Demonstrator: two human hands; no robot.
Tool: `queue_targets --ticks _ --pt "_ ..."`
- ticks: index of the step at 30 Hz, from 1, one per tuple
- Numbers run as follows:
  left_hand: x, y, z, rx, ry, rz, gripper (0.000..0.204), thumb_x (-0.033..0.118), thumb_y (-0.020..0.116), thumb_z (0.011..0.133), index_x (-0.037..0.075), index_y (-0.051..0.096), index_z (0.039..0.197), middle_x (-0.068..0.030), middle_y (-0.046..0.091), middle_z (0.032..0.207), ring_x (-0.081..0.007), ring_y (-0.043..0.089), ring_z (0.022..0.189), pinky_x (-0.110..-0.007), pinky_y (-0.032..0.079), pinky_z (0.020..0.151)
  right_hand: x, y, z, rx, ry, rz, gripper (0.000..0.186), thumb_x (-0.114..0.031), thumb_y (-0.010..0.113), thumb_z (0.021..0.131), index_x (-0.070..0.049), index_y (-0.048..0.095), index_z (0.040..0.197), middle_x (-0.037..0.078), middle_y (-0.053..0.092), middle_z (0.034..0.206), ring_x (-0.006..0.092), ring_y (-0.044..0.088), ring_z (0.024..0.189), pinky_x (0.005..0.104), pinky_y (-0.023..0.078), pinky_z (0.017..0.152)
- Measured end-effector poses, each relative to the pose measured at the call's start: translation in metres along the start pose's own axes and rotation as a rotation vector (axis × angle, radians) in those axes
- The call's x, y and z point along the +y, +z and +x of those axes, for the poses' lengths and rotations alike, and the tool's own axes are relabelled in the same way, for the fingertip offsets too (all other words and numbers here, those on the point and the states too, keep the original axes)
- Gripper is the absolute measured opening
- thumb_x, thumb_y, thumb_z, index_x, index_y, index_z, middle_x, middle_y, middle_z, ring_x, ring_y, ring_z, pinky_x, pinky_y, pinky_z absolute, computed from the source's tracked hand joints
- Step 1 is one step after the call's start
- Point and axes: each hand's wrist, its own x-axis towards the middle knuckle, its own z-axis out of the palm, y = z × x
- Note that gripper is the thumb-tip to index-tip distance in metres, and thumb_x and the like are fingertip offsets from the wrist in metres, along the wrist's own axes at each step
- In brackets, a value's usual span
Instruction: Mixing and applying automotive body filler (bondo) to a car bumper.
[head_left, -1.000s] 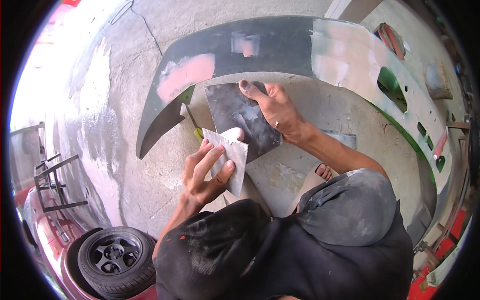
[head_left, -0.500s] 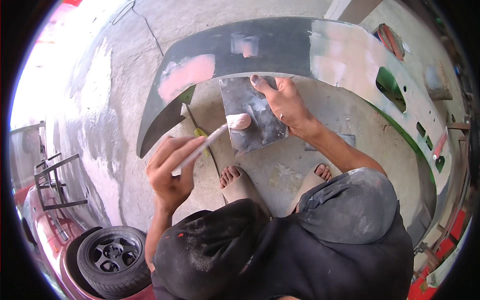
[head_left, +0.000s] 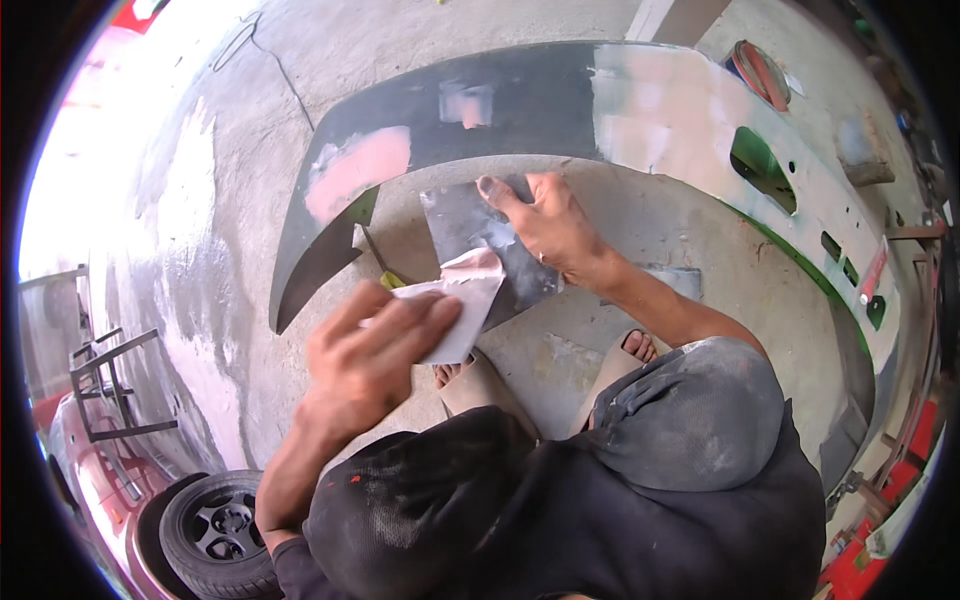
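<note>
My left hand (head_left: 365, 360) grips a white putty spreader (head_left: 462, 335), its broad face turned upward. Pinkish putty (head_left: 472, 264) lies along the spreader's far edge, over the dark mixing board (head_left: 455, 220). That flat, smeared board is held at its far right corner by my right hand (head_left: 562, 228), thumb on top and the other fingers mostly hidden beneath. Just beyond my hands stretches a long curved car bumper (head_left: 530, 95), dark grey on the left and pale on the right. Pink filler patches (head_left: 365, 165) mark its surface.
My sandalled feet (head_left: 480, 385) stand below the board. A wheel with a black rim (head_left: 225, 530) lies at the lower left, near a metal frame (head_left: 120, 385). A round red-rimmed lid or can (head_left: 760, 75) sits beyond the bumper; a cable (head_left: 280, 70) crosses the concrete floor.
My left hand has moved right and turned the spreader from nearly edge-on to face up. The putty that was a rounded lump now lies spread along its edge. My right hand still holds the board.
</note>
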Motion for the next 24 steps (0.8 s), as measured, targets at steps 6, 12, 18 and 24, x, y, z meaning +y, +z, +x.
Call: queue_targets --ticks 6,12,18,24 --pt "0.001 -0.006 0.007 -0.056 -0.111 -0.166 0.038 -0.002 0.061 0.063 0.004 0.071 0.099 -0.0069 0.07 0.096 -0.0221 0.06 0.072 -0.033 0.052 0.067 0.004 0.004 -0.005 0.022 -0.133 -0.086 0.049 -0.033 0.063 0.094 -0.003 0.047 0.06 -0.003 0.041 0.052 0.0057 0.035 0.049 0.0312 0.028 0.04" --pt "-0.008 -0.004 0.016 0.011 -0.19 -0.179 0.041 -0.006 0.059 0.064 0.003 0.071 0.102 -0.0107 0.069 0.091 -0.0273 0.062 0.075 -0.036 0.052 0.068 -0.014 0.001 -0.007 -0.011 -0.183 -0.075 0.048 -0.031 0.063 0.095 -0.001 0.048 0.06 -0.001 0.041 0.052 0.0062 0.038 0.051 0.0307 0.032 0.042" --pt "-0.015 0.011 0.004 -0.066 -0.323 -0.499 0.026 -0.004 0.063 0.076 0.001 0.069 0.1 -0.0129 0.068 0.091 -0.0331 0.064 0.078 -0.039 0.051 0.068 0.002 0.006 -0.002 -0.018 -0.015 -0.071 0.05 -0.03 0.064 0.094 -0.001 0.047 0.057 -0.001 0.043 0.052 0.0058 0.039 0.051 0.0311 0.032 0.041" --pt "-0.016 0.017 -0.026 -0.311 -0.477 -0.676 0.019 -0.002 0.063 0.084 -0.002 0.069 0.101 -0.0119 0.069 0.09 -0.0286 0.067 0.075 -0.033 0.051 0.068 0.021 0.006 0.008 -0.025 -0.007 -0.004 0.047 -0.03 0.064 0.094 -0.004 0.048 0.058 -0.003 0.044 0.053 0.0039 0.038 0.05 0.029 0.03 0.04"
